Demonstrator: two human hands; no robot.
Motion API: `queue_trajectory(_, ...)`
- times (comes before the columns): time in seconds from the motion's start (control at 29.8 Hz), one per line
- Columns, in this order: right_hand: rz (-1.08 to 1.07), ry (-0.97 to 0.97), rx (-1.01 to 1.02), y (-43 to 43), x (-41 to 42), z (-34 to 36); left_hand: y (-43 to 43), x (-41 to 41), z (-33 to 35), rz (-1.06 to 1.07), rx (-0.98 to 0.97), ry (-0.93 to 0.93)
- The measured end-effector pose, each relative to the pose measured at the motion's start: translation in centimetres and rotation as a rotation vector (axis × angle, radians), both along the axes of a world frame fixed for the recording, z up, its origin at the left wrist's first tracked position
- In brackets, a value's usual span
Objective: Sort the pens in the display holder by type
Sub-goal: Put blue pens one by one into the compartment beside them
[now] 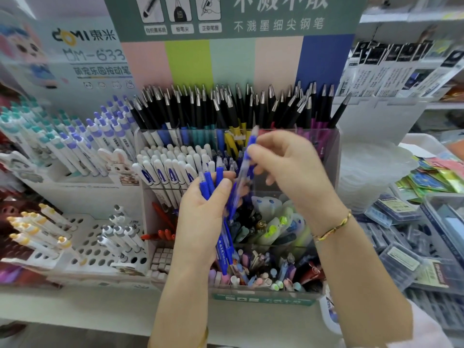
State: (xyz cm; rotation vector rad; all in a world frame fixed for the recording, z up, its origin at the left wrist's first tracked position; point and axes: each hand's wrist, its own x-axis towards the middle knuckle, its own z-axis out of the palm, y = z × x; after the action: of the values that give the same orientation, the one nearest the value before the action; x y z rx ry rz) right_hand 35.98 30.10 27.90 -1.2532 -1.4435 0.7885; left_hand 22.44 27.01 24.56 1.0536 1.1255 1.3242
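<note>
1. A stationery shop shelf (75, 305), crowded with racks, carries the clear display holder (334, 159), which stands just behind and below both hands.
2. The left grip (200, 217), a bare hand, is clamped round a bundle of blue pens (209, 187). Their lower ends hang over the mixed pens (263, 270) in the front compartment.
3. The right grip (288, 172), just above and to the right of the left, pinches a single blue pen (244, 167) near its top. That pen's lower part lies against the bundle.
4. Likely trouble: the bundle is loose and fanned out. If the left fingers ease to admit the new pen, one could slide out into the mixed compartment and undo the sorting.
5. A tilted pen could also catch on the holder's thin dividers when lowered.
6. Room is tight. The white pens (170, 167) crowd just left of the left grip, and the black pens (226, 106) stand behind both hands. Stacked plastic boxes (396, 257) lie right of the right wrist, so the open space is straight up.
</note>
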Motion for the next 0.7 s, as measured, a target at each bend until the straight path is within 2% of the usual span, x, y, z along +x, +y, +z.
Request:
queue_trajectory(0.07, -0.138, 0.111, 0.080, 0.5, 0.4, 0.6, 0.0, -0.3, 0.1, 0.080, 0.010, -0.014)
queue_trajectory(0.2, -0.291, -0.017, 0.259, 0.9, -0.1, 0.8, 0.3, -0.6, 0.1, 0.163, 0.026, -0.020)
queue_trajectory(0.37, -0.343, -0.181, 0.419, 0.5, -1.0, -0.1, 0.4, -0.4, 0.1, 0.134, 0.010, -0.029)
queue_trajectory(0.5, -0.289, -0.278, 0.444, 0.2, -1.4, -0.7, 0.3, -0.5, 0.0, 0.120, -0.008, -0.017)
queue_trajectory(0.7, -0.235, -0.260, 0.451, 0.4, -1.4, -0.7, 0.3, -0.3, 0.0, 0.087, -0.046, -0.012)
